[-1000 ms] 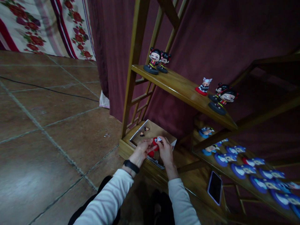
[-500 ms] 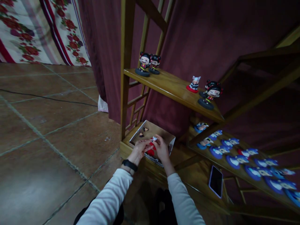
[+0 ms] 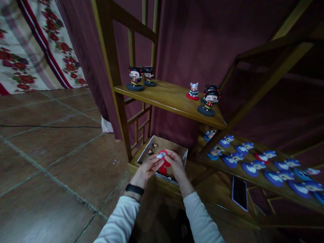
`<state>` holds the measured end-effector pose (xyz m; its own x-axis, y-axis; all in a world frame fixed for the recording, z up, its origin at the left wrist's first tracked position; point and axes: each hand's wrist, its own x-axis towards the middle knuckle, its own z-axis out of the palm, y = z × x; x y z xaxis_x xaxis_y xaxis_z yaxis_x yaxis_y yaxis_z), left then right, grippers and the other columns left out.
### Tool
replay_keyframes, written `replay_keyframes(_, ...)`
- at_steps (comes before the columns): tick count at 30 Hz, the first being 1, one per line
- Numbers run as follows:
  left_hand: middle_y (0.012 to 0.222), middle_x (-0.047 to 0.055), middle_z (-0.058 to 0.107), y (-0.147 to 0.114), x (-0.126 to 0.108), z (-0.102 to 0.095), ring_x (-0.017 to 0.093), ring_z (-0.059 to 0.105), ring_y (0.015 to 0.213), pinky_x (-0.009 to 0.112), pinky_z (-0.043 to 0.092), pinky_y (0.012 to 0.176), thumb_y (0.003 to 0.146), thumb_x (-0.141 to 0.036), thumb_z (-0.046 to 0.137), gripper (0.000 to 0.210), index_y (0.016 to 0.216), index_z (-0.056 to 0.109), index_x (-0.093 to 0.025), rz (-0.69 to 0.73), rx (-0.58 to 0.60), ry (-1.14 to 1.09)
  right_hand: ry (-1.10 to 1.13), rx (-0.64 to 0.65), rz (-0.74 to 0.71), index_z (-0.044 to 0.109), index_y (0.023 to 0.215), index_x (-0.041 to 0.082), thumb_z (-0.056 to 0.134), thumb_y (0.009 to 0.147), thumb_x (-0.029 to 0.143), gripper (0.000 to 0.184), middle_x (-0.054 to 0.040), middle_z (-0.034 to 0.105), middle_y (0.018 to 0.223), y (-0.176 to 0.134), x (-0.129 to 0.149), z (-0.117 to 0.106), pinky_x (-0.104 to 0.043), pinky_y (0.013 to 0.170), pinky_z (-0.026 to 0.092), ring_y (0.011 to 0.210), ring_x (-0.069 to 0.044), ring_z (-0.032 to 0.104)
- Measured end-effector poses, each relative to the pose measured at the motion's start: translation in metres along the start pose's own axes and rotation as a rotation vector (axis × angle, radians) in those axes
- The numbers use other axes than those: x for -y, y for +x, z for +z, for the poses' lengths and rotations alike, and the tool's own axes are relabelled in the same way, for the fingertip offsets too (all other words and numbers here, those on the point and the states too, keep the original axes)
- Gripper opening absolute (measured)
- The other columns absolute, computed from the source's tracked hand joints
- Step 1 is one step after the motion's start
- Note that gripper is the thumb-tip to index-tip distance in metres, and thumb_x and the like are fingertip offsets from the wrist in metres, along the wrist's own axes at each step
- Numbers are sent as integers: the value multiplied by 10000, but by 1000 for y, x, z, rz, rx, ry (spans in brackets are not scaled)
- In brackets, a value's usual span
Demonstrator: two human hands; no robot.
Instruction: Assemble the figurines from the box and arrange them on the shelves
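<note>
Above an open cardboard box (image 3: 174,145), my two hands meet around a small figurine. My left hand (image 3: 149,166) pinches the white-haired figurine (image 3: 160,156), tipped on its side. Between the fingers of my right hand (image 3: 175,162) is a red round base (image 3: 164,152), right at the figurine; whether the two are joined I cannot tell. Inside the box below, more red pieces (image 3: 162,169) are partly hidden by my hands. Two small dark-haired figures (image 3: 153,149) lie at the box's far left.
On the wooden shelf (image 3: 162,98) above stand several black-haired figurines (image 3: 135,78) and one white-haired figurine on a red base (image 3: 193,91). A lower shelf at right carries several blue-based figurines (image 3: 253,167). Beside it lies a phone (image 3: 239,193). A black cable (image 3: 50,126) crosses the floor.
The figurine has been tipped sideways, and its red base now shows between my hands. My view has shifted, so the shelves sit further left.
</note>
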<state>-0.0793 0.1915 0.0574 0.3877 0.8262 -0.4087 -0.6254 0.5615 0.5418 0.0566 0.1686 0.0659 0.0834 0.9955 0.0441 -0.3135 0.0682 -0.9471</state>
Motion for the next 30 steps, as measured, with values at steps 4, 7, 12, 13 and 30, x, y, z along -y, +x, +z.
replay_keyframes(4, 855, 92, 697, -7, -9, 5, 151, 666, 775, 274, 536, 773, 711, -30, 636, 195, 892, 631, -101, 73, 75, 80, -2, 75, -50, 644, 971, 215, 683, 649, 249, 326, -25, 687, 978, 0, 12, -6, -325, 898, 430, 914, -162, 606)
replay_keyframes(7, 853, 94, 693, -13, -14, 9, 153, 659, 755, 275, 539, 736, 704, -123, 678, 167, 864, 639, -103, 112, 116, 137, -11, 103, -47, 651, 954, 213, 687, 646, 247, 311, -21, 690, 934, -2, 19, -9, -311, 859, 445, 874, -155, 609)
replay_keyframes(12, 792, 63, 686, -19, -18, 18, 116, 634, 668, 218, 511, 653, 641, -158, 737, 229, 847, 647, -115, 178, 179, 244, -67, 131, -27, 664, 937, 218, 690, 647, 269, 296, -11, 690, 879, -4, 25, -10, -291, 781, 464, 808, -150, 606)
replay_keyframes(13, 771, 53, 684, -20, -18, 19, 111, 628, 651, 214, 505, 643, 629, -160, 745, 234, 838, 647, -119, 197, 183, 250, -73, 133, -28, 667, 934, 221, 686, 653, 268, 286, -6, 689, 869, -4, 26, -10, -283, 768, 464, 795, -145, 604)
replay_keyframes(30, 604, 21, 635, 3, 4, 17, 57, 554, 489, 154, 479, 500, 692, -125, 676, 43, 701, 644, -100, 176, -173, 192, 278, -111, 325, 656, 833, 194, 710, 621, 225, 221, -22, 696, 837, 2, -18, -7, -298, 785, 482, 797, -146, 633)
